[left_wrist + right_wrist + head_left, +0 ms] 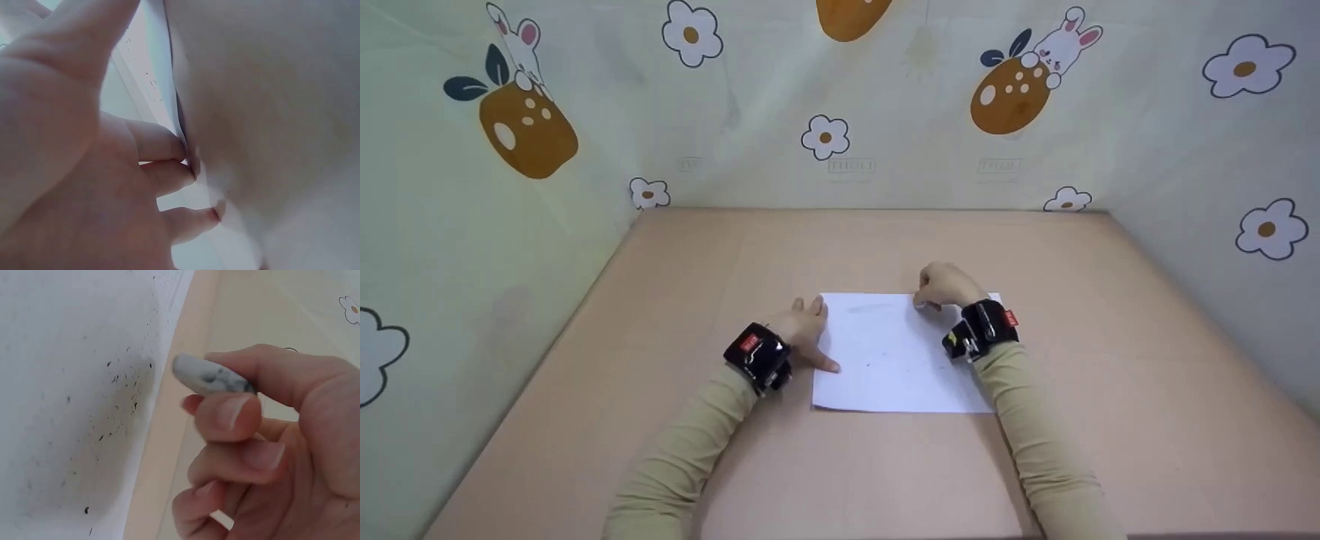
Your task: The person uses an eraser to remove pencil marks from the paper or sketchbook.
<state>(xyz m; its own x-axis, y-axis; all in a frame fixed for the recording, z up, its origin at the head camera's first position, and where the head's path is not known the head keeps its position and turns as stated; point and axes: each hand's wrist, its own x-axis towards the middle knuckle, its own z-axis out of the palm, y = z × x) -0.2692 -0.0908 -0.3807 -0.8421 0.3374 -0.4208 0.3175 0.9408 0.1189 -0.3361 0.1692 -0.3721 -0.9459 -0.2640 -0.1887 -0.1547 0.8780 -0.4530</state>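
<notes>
A white sheet of paper [877, 360] lies on the table, with a faint grey smudge near its far edge. My left hand [804, 330] rests at the paper's left edge, fingers and thumb spread, the thumb lying over the sheet. Above the far right part of the paper, my right hand [949, 286] pinches a small white eraser [205, 376] marked with dark grey smudges. In the right wrist view the eraser is lifted off the paper, between thumb and curled fingers. Dark eraser crumbs [135, 396] are scattered over the sheet there. The head view hides the eraser behind the fingers.
The light brown table [697, 262] extends around the paper on all sides. A pale curtain [750, 97] printed with flowers, rabbits and oranges surrounds the back and sides. Each wrist carries a black camera [982, 326], strapped over a tan sleeve.
</notes>
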